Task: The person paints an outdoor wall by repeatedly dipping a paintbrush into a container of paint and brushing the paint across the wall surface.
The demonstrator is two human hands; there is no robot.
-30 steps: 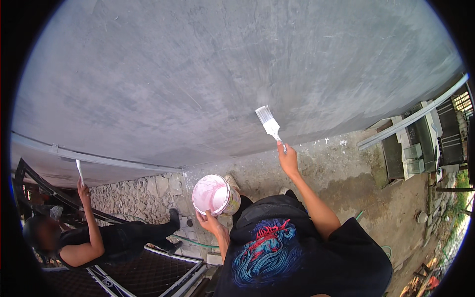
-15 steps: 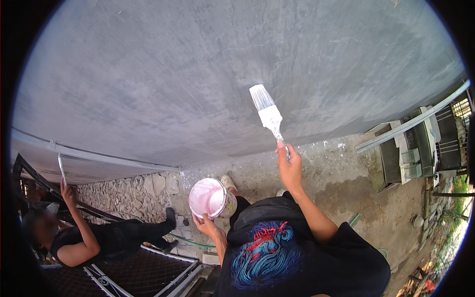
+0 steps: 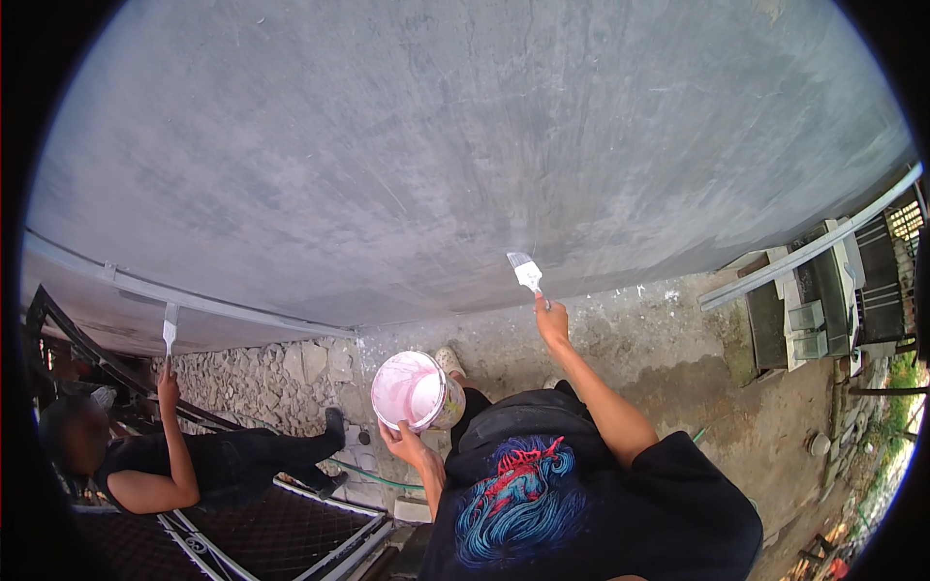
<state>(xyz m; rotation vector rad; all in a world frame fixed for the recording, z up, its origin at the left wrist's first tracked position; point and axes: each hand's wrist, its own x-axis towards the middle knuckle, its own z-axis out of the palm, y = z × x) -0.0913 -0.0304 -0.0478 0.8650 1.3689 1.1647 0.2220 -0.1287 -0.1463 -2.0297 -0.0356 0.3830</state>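
Note:
My right hand is closed round the handle of a paintbrush with a white-coated ferrule. The brush reaches toward the lower part of a grey wall, its bristles at or very near the surface. My left hand grips the rim and side of a round paint bucket, which is tilted so its pinkish-white inside shows. White paint lies in the bucket's bottom. The bucket is in front of my body, left of the brush.
At the left a co-worker in dark clothes holds another brush up near a pale rail. A dark metal gate lies below. Stone rubble borders the concrete floor. A green hose runs behind me.
My right hand has carried the paintbrush away from me, down along the wall. The left hand and bucket stay nearly still. The co-worker's brush has moved right.

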